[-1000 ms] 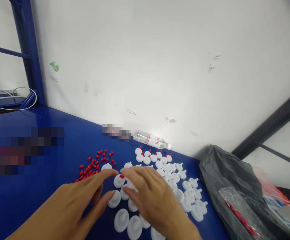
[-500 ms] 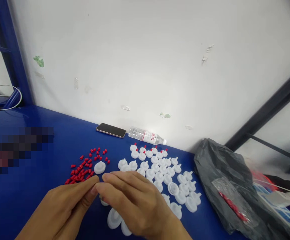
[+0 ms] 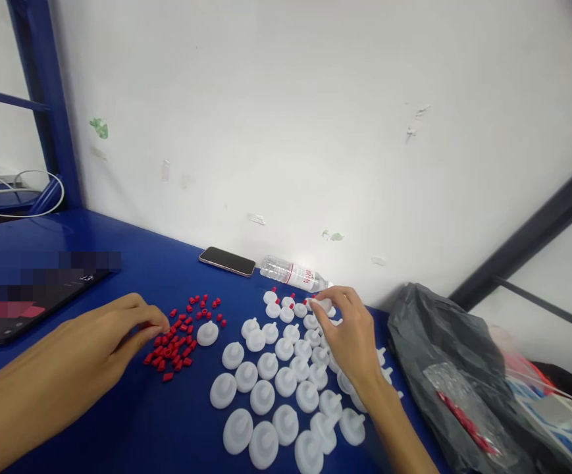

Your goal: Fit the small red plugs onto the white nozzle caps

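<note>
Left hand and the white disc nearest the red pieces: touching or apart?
Apart. The head view shows red pieces between the left hand and the white disc.

The right hand [image 3: 352,336] partly covers white discs [image 3: 345,382]; the view's left edge crops a blurred dark device [image 3: 53,301].

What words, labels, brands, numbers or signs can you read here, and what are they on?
None can be read for certain.
Water bottle: red lettering on its label, too small and blurred to read.
Black tablet-like device: tiny pale screen marks, unreadable, partly pixelated.
Red caps and white disc-shaped pieces: no lettering that I can make out.
</note>
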{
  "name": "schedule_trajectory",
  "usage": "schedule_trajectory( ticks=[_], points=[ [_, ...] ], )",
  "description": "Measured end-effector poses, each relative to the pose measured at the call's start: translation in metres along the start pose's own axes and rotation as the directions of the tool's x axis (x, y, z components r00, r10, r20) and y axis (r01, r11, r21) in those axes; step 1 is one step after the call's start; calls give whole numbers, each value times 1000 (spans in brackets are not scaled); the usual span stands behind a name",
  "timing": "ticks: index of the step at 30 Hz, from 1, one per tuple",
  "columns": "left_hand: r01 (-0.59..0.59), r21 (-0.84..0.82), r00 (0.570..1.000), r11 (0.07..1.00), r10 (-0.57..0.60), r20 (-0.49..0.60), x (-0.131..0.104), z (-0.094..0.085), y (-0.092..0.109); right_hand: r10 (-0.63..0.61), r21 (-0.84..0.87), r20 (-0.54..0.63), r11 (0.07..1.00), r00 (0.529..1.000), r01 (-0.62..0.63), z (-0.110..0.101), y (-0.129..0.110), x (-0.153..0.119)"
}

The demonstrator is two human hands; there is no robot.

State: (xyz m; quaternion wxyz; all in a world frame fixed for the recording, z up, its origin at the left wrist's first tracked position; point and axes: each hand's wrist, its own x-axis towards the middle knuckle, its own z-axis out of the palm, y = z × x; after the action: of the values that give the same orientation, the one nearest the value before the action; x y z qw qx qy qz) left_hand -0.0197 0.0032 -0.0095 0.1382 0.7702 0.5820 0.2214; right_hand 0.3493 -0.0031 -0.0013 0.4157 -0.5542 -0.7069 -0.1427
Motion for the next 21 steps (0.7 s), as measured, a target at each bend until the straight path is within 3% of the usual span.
schedule_trajectory(
  ticks=[7, 10, 13, 21],
  points=[
    [100, 141, 981, 985, -121, 150, 4, -19, -5, 56, -55, 177, 997, 983, -47, 6, 8, -4],
    [86, 160, 983, 983, -110, 146, 5, -24, -15, 66, -51, 217, 997, 974, -57, 8, 11, -6],
    [63, 160, 993, 985, -78, 86, 7, -21, -24, 77, -49, 260, 997, 963, -67, 12, 11, -8],
    [83, 174, 986, 981, -107, 130, 9, -7, -27, 118, -86, 310, 992, 944, -95, 17, 16, -11]
  ],
)
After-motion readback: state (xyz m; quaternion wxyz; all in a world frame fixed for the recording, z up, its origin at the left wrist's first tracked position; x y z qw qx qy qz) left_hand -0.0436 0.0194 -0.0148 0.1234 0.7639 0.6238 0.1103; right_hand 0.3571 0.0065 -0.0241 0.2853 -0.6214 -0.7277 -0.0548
